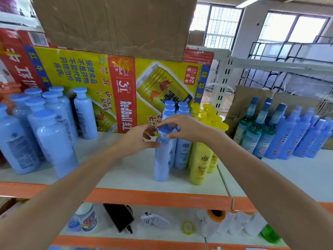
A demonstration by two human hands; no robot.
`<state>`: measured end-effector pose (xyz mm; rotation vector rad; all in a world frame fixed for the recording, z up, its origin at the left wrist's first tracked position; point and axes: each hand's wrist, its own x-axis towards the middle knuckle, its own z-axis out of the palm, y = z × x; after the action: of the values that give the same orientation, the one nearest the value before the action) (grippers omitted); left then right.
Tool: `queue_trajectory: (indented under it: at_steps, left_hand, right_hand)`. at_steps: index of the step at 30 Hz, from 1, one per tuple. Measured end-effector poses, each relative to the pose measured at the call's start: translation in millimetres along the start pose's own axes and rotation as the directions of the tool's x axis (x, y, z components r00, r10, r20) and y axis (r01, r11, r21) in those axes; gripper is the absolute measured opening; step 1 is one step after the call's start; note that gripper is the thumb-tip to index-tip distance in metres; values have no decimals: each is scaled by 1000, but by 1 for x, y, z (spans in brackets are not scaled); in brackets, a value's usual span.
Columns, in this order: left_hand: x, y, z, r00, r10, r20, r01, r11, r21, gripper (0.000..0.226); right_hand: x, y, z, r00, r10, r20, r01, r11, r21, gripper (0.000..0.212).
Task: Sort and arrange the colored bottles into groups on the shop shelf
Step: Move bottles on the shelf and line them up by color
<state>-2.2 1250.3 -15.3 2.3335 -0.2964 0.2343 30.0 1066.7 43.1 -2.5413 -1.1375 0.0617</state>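
A pale blue bottle (162, 159) with a blue cap stands upright at the front of the white shelf (126, 170). My right hand (182, 127) pinches its cap from above. My left hand (138, 139) rests against its neck and shoulder, thumb on the bottle. Behind it stand more small blue bottles (182, 152) in a row, and yellow bottles (200, 163) right beside them. A group of larger pale blue bottles (50, 123) fills the shelf's left end.
Green glass bottles (255, 132) and bright blue spray bottles (295, 138) stand on the right shelf section. A yellow Red Bull carton (126, 87) backs the shelf, with a brown cardboard box (115, 24) on top. The lower shelf holds a white bottle (88, 219), tape rolls and a black adapter.
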Motion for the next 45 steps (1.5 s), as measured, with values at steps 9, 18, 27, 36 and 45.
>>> queue_trajectory:
  at_steps: [9, 18, 27, 36, 45]
  left_hand:
    - [-10, -14, 43, 994, -90, -60, 80, 985, -153, 49]
    - [-18, -16, 58, 986, -150, -76, 117, 939, -323, 50]
    - [-32, -37, 78, 985, -162, -59, 131, 927, -352, 47]
    - [-29, -29, 92, 991, -120, -51, 95, 934, -343, 49]
    - [-46, -46, 118, 983, -181, 12, 175, 925, -339, 50]
  right_hand:
    - [6, -3, -5, 999, -8, 49, 11, 998, -62, 41]
    - [6, -4, -4, 998, 56, -6, -56, 998, -31, 39]
    - [6, 3, -4, 1000, 8, 15, -8, 1000, -24, 38]
    - [2, 7, -10, 999, 21, -31, -21, 1000, -23, 35]
    - [-6, 15, -6, 998, 35, -57, -32, 998, 49, 37]
